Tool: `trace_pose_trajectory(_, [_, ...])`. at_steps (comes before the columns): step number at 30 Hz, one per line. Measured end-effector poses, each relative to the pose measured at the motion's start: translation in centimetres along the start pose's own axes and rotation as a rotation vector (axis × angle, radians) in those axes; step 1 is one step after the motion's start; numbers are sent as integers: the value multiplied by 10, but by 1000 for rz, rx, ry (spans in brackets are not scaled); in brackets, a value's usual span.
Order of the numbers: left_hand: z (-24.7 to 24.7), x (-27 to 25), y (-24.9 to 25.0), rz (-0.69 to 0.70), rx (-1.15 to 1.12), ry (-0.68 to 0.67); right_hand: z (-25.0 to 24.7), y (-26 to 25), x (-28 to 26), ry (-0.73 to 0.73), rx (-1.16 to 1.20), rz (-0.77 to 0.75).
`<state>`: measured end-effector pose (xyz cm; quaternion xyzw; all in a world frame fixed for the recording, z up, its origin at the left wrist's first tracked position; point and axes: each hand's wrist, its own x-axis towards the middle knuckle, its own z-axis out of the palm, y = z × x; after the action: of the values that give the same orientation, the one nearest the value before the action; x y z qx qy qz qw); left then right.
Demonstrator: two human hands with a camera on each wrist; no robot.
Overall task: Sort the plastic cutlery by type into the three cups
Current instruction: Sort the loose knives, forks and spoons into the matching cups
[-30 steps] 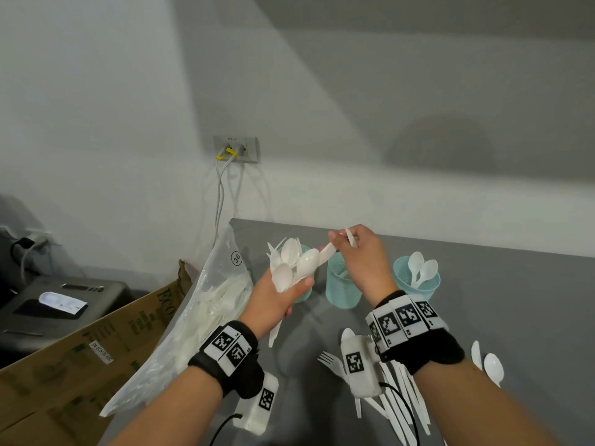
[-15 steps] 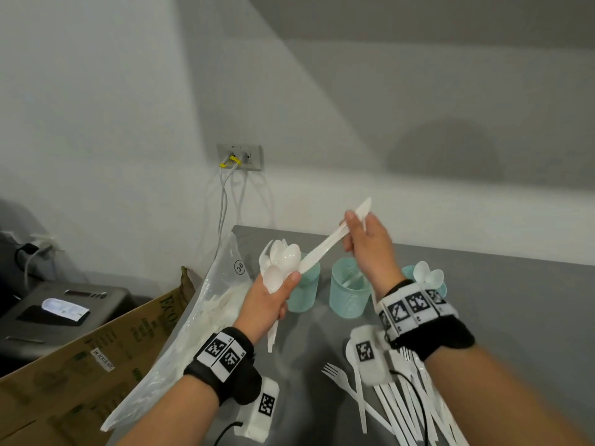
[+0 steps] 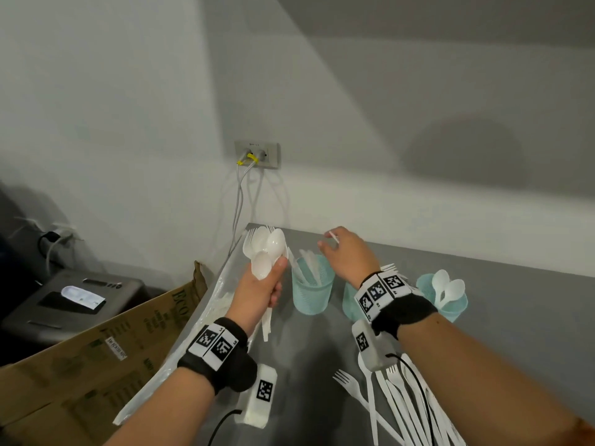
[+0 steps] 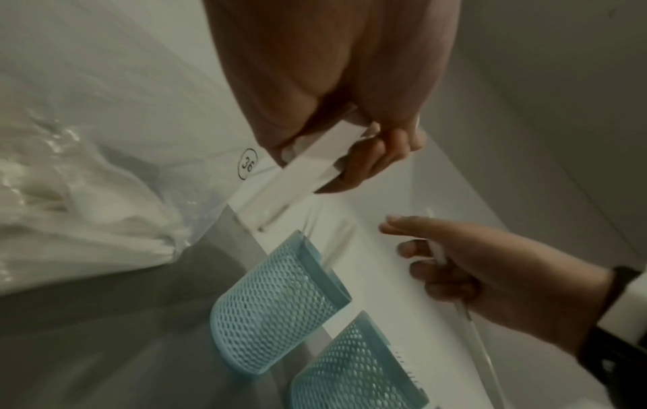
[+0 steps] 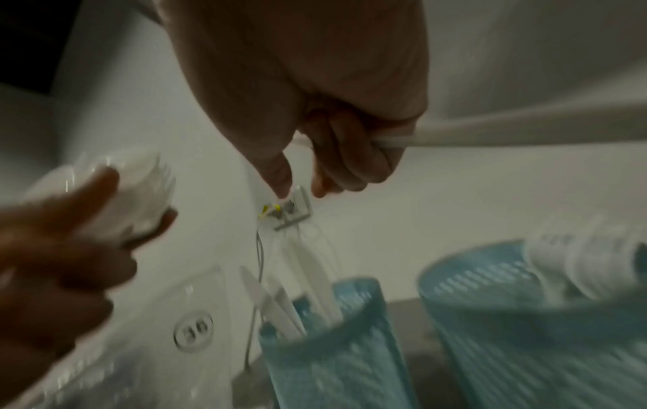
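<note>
my right wrist [image 3: 391, 299] hides most of the middle cup [image 3: 349, 296]; its contents are unclear. my left hand [image 3: 259, 292] grips a bunch of white spoons and forks [image 3: 265, 251] beside the left cup [image 3: 311, 289], which holds knives. my right hand [image 3: 349, 252], above that cup, curls round one thin white piece [image 3: 331, 236]. the right cup [image 3: 450, 305] holds spoons.

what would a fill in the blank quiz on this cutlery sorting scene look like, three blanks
1. The left hand grips a bundle made up mostly of ____.
2. The leftmost cup holds ____.
3. The rightmost cup holds two ____.

Missing words: spoons; knives; spoons
</note>
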<state>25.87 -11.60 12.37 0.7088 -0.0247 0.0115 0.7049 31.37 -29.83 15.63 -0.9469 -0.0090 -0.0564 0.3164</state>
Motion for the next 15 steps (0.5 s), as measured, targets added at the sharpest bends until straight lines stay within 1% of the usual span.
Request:
trace_pose_trajectory(3, [-6, 1, -3, -30, -10, 7, -18, -19, 1, 84, 196, -102])
trace_pose_trajectory(4, [-7, 1, -3, -40, -12, 13, -23, -25, 1, 133, 269, -139])
trace_pose_trajectory(6, [-7, 1, -4, -53, -23, 14, -28, -33, 0, 236, 337, -188])
trace_pose_trajectory(7, [-7, 1, -4, -57, -30, 10, -26, -33, 1, 252, 374, -198])
trace_pose_trajectory(9, [-7, 2, -6, -58, -18, 5, -15, -26, 5, 196, 467, -206])
trace_pose_trajectory(10, [-6, 2, -7, -51, 6, 1, -7, -19, 8, 164, 471, -198])
trace_pose_trajectory(12, [-3, 2, -6, -22, 83, -1, 7, -5, 12, 103, 410, -153])
trace_pose_trajectory(15, [2, 1, -6, 26, 177, 9, 21, 11, 10, -30, 329, -31])
